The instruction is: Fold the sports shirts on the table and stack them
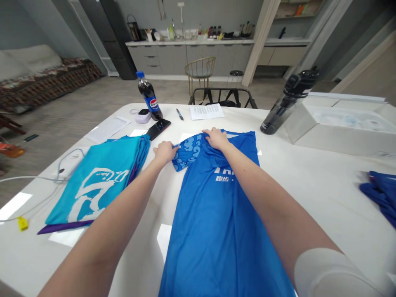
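A blue T-shirt (207, 218) with white lettering lies lengthwise on the white table, its lower end nearest me. Its patterned sleeve (188, 150) points left, and my left hand (165, 152) pinches the outer edge of that sleeve. Up by the shoulder and collar, my right hand (216, 138) has its fingers closed on the shirt's fabric, which bunches beneath the hand. My right forearm covers part of the lettering and the far side of the shirt. To the left rests a pile of folded shirts (107, 165), turquoise on top with purple underneath.
Behind the pile are a phone (159, 129), a cola bottle (150, 97) and a purple case (142, 117). A pen (180, 114) and a printed sheet (206, 111) lie farther back. On the right stand a dark water bottle (284, 103), a white box (343, 136) and dark blue cloth (382, 192).
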A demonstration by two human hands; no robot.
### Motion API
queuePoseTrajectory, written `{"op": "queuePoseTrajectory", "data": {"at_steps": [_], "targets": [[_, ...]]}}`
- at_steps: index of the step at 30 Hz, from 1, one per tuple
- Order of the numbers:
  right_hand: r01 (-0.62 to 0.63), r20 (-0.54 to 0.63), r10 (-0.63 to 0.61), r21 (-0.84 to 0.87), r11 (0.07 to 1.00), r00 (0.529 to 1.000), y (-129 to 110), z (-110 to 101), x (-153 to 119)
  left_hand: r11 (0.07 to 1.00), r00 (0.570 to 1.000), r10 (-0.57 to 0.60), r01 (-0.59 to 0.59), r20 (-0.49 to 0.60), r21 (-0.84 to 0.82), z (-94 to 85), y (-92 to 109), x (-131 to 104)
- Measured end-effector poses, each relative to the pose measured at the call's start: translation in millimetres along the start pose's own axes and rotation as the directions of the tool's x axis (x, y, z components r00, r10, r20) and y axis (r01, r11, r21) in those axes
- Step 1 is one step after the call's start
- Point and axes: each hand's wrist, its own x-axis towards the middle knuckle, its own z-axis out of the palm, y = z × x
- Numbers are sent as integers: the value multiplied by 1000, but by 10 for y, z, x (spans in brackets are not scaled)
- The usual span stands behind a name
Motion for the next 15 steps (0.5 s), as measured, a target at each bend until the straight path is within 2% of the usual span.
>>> {"op": "queuePoseTrajectory", "data": {"at_steps": [3,4,6,9,11,13,15], "targets": [[15,-1,-14,26,1000,1000,-6,-38,40,959,998,55,-60,-26,-277,-199,9,-88],[19,-23,-17,56,998,1000,10,-78,37,909,996,85,-92,-36,-407,-298,51,-128],[17,-85,-4,151,988,996,61,-191,20,744,986,159,-147,-40,-652,-523,219,-217],[38,-163,20,345,938,986,205,-404,-19,470,964,266,-128,2,-873,-803,715,-393],[79,-200,14,449,890,980,382,-533,-72,360,945,324,-95,29,-928,-861,1162,-549],[77,-225,49,516,853,973,639,-620,-175,309,913,402,-61,72,-949,-785,1605,-705],[-19,-240,180,551,835,954,947,-652,-356,295,859,493,-13,141,-955,-600,1941,-797]]}}
